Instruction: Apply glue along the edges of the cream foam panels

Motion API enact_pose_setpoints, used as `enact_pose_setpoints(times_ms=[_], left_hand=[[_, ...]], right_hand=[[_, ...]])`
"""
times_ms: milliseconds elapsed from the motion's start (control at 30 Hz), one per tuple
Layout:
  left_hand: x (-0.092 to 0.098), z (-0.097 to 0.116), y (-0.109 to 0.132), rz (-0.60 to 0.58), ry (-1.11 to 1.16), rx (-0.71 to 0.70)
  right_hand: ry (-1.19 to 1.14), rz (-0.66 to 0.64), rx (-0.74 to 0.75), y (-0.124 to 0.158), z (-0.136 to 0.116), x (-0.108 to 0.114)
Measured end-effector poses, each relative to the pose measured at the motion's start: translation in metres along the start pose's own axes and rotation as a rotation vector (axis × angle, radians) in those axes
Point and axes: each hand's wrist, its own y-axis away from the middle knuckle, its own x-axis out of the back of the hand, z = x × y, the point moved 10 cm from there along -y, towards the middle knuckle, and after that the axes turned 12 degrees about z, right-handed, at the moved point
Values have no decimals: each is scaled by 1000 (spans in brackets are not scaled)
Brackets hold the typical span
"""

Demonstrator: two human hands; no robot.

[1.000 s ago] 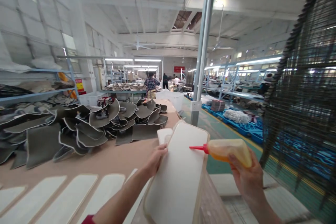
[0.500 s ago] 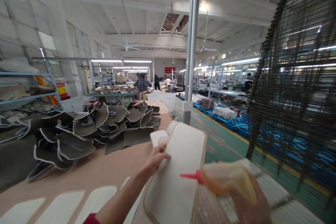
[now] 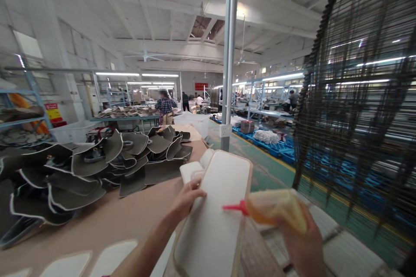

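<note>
Left of the held panel (image 3: 224,186), grey pieces (image 3: 74,192) and pale panels (image 3: 66,266) lie on the counter (image 3: 136,212); whether those are finished, I cannot tell. The left hand (image 3: 188,197) pinches the held panel's left edge. No liquid shows on its face; work there seems barely begun. Over it points the red nozzle (image 3: 235,207) of a bottle (image 3: 276,203) part-filled with amber liquid (image 3: 260,218), gripped by the right hand (image 3: 305,236) to the panel's right.
</note>
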Motion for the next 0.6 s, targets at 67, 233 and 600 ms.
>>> enact_pose_setpoints(times_ms=[67, 233, 600], left_hand=[[-8, 2, 5, -61, 2, 0], [-8, -6, -1, -59, 6, 23], [-43, -3, -4, -213, -30, -26]], right_hand=[[-22, 70, 30, -26, -5, 3], [5, -59, -26, -2, 14, -8], [77, 48, 73, -16, -5, -8]])
